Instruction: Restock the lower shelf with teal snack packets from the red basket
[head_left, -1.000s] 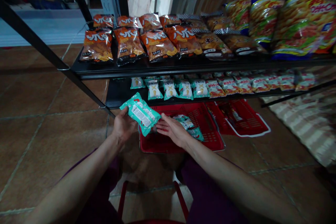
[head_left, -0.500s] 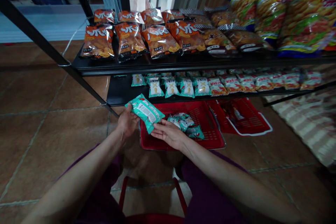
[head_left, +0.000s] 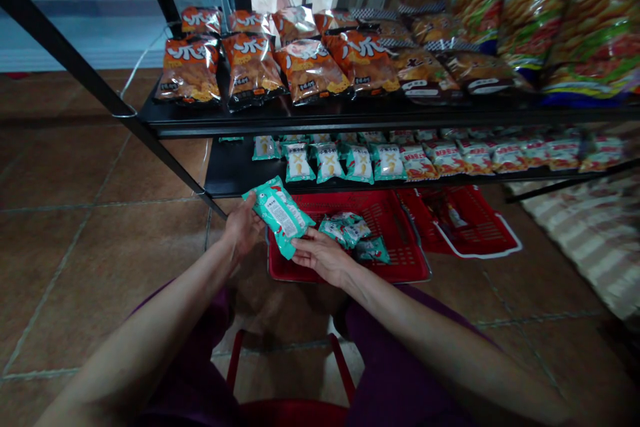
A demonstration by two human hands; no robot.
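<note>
A teal snack bag (head_left: pixel 280 215) with a white printed label is held up between both hands, above the left part of a red shopping basket (head_left: pixel 395 217). My left hand (head_left: pixel 243 225) pinches its upper left end. At its lower right end, my right hand (head_left: pixel 320 253) grips the edge with thumb and fingers. Several teal snack bags (head_left: pixel 350 230) lie in the basket, just beyond my right hand. On the lower black shelf (head_left: pixel 227 170) behind the held bag stands a row of matching teal bags (head_left: pixel 329 161).
Red-and-white snack bags (head_left: pixel 447 157) continue that lower row rightward. The upper shelf (head_left: pixel 320 119) carries orange snack bags (head_left: pixel 310 70), brown bags (head_left: pixel 425 73) and large yellow-and-blue bags (head_left: pixel 543 27). A second red basket (head_left: pixel 480 213) with a white handle stands right. A black shelf post (head_left: pixel 90 73) slants at left.
The held bag has turned slightly in my hands, its label now steeper. My view has shifted a little, so the upper shelf sits higher. Both hands keep their hold.
</note>
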